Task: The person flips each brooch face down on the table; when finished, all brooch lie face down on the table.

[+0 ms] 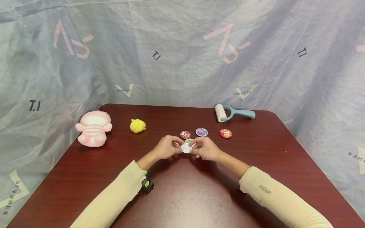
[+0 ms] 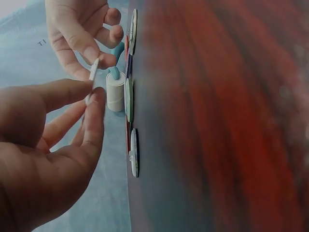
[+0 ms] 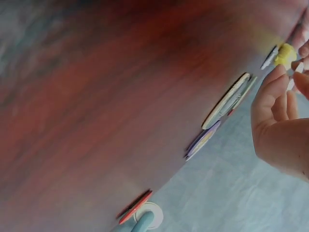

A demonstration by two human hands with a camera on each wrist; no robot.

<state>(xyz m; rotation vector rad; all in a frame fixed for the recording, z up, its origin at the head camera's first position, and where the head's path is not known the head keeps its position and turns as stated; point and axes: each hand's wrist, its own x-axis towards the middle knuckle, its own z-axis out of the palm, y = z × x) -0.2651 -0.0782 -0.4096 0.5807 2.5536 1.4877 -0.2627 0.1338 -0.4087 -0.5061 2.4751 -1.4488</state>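
Observation:
Above the middle of the table, both hands hold a small white disc, seemingly the back of a round badge (image 1: 186,148). My left hand (image 1: 166,147) pinches its left edge between thumb and fingers. The opposite edge is between the thumb and fingertips of my right hand (image 1: 208,148). Seen edge-on in the left wrist view, the white badge (image 2: 94,71) is raised off the tabletop. Just beyond the hands lie a green badge (image 1: 189,141), partly hidden, a red badge (image 1: 185,135) and a purple badge (image 1: 201,132). An orange-red badge (image 1: 226,133) lies further right.
A blue-handled lint roller (image 1: 242,113) lies at the back right. To the left are a yellow yarn ball (image 1: 137,125) and a pink plush toy (image 1: 94,128). Another badge, pale (image 2: 134,152), lies on the dark red table (image 1: 182,196). Grey cloth (image 1: 182,47) hangs behind.

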